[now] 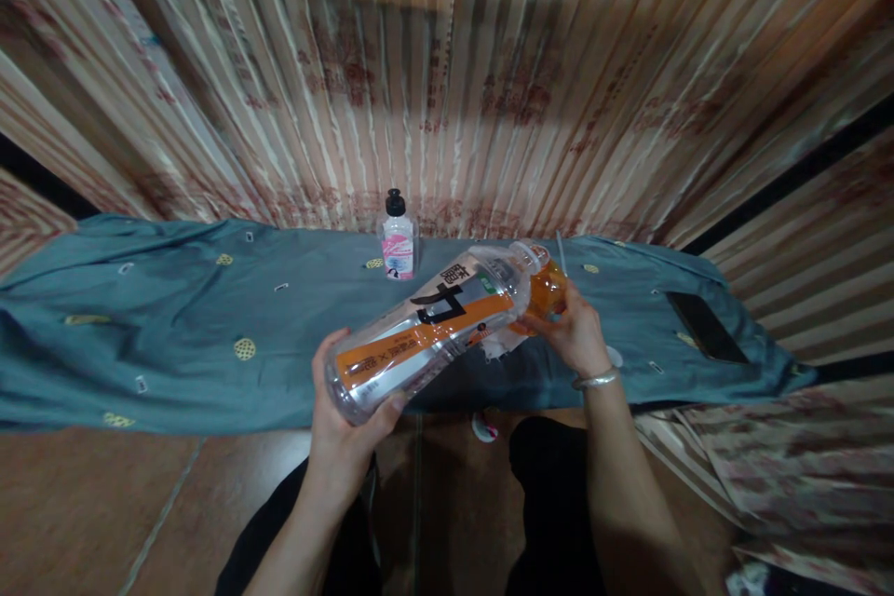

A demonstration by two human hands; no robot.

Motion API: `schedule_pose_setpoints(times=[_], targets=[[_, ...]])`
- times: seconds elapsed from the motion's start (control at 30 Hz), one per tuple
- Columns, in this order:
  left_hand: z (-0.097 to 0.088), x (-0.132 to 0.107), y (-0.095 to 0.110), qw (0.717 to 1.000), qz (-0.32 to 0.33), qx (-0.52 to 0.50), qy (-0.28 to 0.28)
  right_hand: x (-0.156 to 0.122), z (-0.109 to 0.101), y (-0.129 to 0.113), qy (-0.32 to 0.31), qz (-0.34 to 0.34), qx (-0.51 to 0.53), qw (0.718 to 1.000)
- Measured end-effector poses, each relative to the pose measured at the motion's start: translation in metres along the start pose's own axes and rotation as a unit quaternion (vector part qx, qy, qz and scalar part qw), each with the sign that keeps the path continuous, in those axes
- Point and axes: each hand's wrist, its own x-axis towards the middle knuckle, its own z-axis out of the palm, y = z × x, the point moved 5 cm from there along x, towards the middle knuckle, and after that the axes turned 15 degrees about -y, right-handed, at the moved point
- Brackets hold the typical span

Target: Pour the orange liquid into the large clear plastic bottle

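Observation:
A large clear plastic bottle (pixel 433 317) with an orange and silver label is tilted above the cloth, its neck up to the right. My left hand (pixel 349 419) is closed round its base. At the neck end, my right hand (pixel 576 331), with a silver bangle at the wrist, is closed on an orange see-through object (pixel 546 291); its kind is unclear. This object sits against the bottle's neck, and I cannot tell whether the two are joined. Behind the big bottle stands a small clear bottle (pixel 398 247) with a black cap and pink label. Crumpled clear plastic (pixel 499 345) shows below the neck.
A teal cloth with pineapple prints (pixel 188 326) covers the narrow surface. A black phone-like slab (pixel 705 326) lies at the right. Striped curtains (pixel 419 112) hang behind and at the sides. A small white and pink item (pixel 484 428) is on the tiled floor (pixel 90 503).

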Motion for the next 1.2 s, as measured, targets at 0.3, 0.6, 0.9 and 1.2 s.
schedule_pose_setpoints(times=[0.3, 0.6, 0.9, 1.2], targets=[[0.009, -0.002, 0.006, 1.0, 0.0, -0.011, 0.016, -0.001, 0.0, 0.001, -0.001, -0.001, -0.008, 1.0], [0.015, -0.005, 0.007, 0.999, -0.004, -0.018, 0.037, 0.0, 0.0, 0.002, 0.007, 0.001, -0.011, 1.0], [0.015, -0.007, 0.007, 0.999, -0.007, -0.004, 0.044, -0.001, 0.0, 0.006, 0.003, 0.002, -0.014, 1.0], [0.016, -0.007, 0.006, 0.999, -0.012, -0.002, 0.041, -0.001, -0.002, 0.001, -0.003, 0.009, 0.005, 1.0]])
